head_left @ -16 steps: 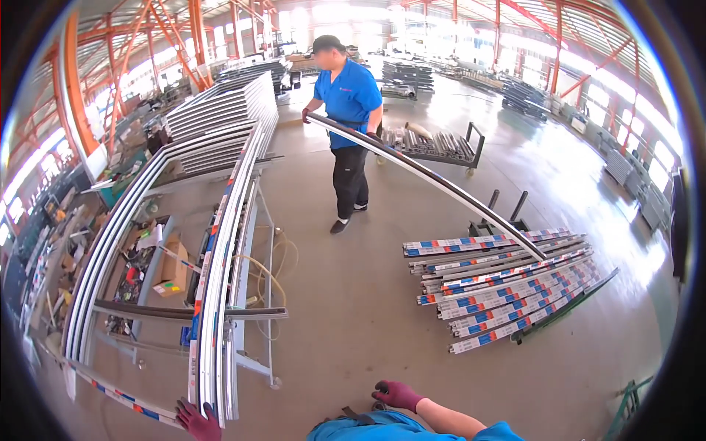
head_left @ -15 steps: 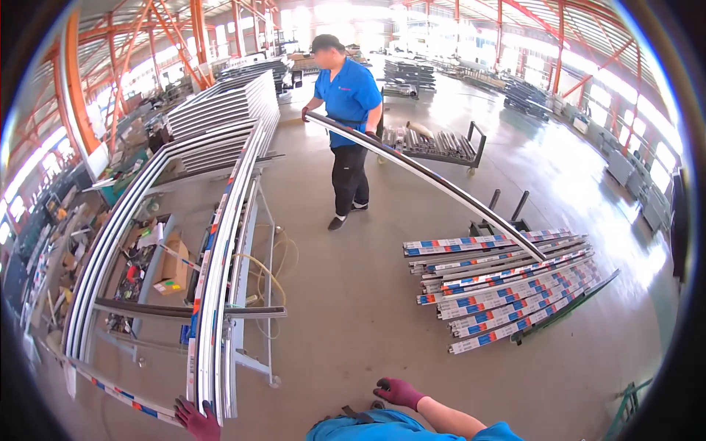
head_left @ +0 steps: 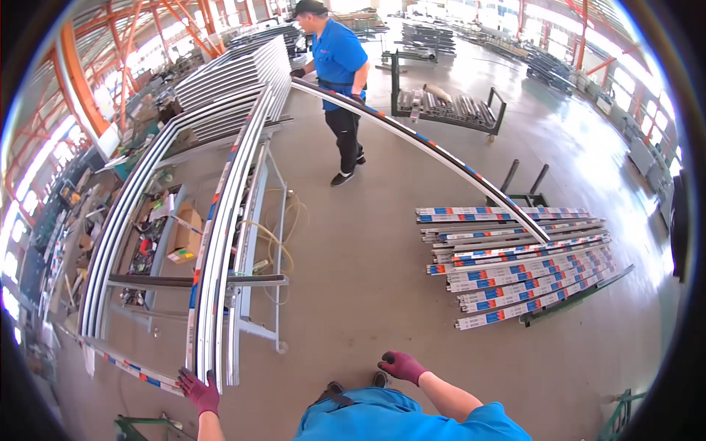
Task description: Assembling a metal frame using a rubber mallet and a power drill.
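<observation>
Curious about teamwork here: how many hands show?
4: wearer's left hand at the metal frame, right hand over the floor, co-worker's two hands at the long bar. More may be hidden.

A grey metal stand (head_left: 257, 332) bears white frames (head_left: 209, 309), and a green rack (head_left: 548, 312) carries stacked labelled profiles (head_left: 515, 276).

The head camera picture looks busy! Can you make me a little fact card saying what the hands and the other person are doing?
Left hand: gloved, on the near end of the silver-white frame
Right hand: gloved, above the floor, nothing seen in it
Other person: blue shirt, standing, holding a long bar
Bar's other end: over the bar stack; contact unclear
</observation>
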The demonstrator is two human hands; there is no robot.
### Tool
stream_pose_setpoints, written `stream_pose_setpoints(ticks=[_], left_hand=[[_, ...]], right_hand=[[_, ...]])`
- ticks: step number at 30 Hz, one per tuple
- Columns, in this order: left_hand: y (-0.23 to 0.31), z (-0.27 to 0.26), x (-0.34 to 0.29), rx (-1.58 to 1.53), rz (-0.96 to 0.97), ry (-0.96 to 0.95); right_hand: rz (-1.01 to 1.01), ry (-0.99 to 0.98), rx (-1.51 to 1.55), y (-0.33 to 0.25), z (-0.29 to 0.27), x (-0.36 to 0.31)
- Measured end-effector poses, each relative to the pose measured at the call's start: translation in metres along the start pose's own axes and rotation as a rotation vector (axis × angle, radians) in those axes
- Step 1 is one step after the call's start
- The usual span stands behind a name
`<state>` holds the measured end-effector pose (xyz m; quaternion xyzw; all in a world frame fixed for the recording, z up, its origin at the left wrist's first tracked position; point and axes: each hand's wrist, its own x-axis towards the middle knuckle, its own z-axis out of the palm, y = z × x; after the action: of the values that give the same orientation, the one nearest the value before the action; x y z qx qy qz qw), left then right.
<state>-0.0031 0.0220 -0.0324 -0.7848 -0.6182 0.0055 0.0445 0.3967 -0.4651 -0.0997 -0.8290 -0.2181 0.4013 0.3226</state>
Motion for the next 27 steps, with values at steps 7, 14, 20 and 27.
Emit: stream_pose_setpoints(ticks=[7,14,20,27], left_hand=[[0.002,-0.012,-0.018,-0.074,0.043,0.166],[0.006,-0.015,-0.019,-0.105,0.167,0.252],[0.002,-0.016,-0.02,-0.04,0.11,0.318],[0.0,-0.003,-0.018,-0.02,0.122,0.332]], right_hand=[[-0.089,-0.093,-0.067,-0.064,0.035,0.014],[-0.077,-0.161,-0.111,-0.093,0.073,0.009],[-0.181,0.194,-0.236,-0.088,0.053,0.016],[-0.19,0.723,-0.439,-0.083,-0.028,-0.006]])
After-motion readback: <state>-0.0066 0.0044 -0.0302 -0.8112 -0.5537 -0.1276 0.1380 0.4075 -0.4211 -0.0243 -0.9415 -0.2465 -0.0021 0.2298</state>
